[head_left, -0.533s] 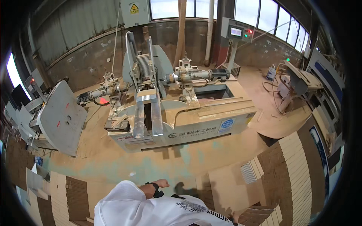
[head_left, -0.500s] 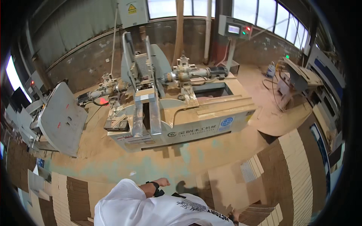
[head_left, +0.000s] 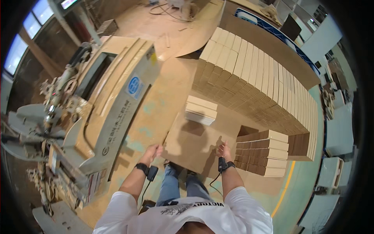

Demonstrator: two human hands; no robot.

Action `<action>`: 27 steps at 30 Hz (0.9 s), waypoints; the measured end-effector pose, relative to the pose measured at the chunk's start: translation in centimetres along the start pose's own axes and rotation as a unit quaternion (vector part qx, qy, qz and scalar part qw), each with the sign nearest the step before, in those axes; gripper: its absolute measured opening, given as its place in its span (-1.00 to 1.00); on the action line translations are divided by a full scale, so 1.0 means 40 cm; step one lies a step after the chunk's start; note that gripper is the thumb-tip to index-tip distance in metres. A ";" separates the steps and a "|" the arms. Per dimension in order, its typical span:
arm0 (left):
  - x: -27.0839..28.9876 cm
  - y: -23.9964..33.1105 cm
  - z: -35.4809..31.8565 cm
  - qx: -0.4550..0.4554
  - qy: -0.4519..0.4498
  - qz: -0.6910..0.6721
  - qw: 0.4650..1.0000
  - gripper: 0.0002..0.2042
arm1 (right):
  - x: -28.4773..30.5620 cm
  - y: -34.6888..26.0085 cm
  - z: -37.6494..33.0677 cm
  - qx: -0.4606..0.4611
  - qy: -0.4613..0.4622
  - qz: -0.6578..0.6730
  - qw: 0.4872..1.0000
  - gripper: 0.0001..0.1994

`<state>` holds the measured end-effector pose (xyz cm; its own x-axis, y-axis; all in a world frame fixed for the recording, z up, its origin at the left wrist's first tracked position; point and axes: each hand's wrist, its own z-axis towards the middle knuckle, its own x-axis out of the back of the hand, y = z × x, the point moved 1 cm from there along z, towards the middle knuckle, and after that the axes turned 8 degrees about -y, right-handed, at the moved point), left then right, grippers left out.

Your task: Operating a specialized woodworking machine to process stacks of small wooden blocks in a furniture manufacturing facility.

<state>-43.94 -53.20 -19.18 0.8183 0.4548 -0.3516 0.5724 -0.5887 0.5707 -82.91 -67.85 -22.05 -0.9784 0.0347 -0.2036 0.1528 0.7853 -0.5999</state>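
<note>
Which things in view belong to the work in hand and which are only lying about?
Likely involved, being close:
board stack nearest the right hand
smaller board stack ahead
brown sheet under it
machine at left, perhaps

Likely just lying about, farther off:
pale panels, far right
thin strips on floor

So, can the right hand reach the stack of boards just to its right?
Probably yes: the right hand looks empty, and nothing visible stands between it and that stack of boards.
</note>
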 end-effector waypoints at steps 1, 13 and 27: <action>-0.033 0.047 0.100 0.006 -0.018 0.003 1.000 -0.71 | -0.016 -0.019 0.038 -0.003 0.034 0.056 0.998 -0.31; -0.345 0.228 0.623 0.008 -0.161 0.008 0.987 -0.37 | -0.231 -0.212 0.359 0.086 -0.062 0.125 0.986 -0.56; -0.381 0.255 0.557 -0.030 -0.244 -0.070 0.967 -0.42 | -0.262 -0.182 0.380 0.145 -0.051 0.093 0.984 -0.60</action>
<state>-49.40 -81.04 -24.52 0.6686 0.1494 -0.7285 0.6876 -0.4972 0.5291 -71.64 -83.33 -27.30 -0.9132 0.0878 -0.3979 0.3753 0.5618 -0.7372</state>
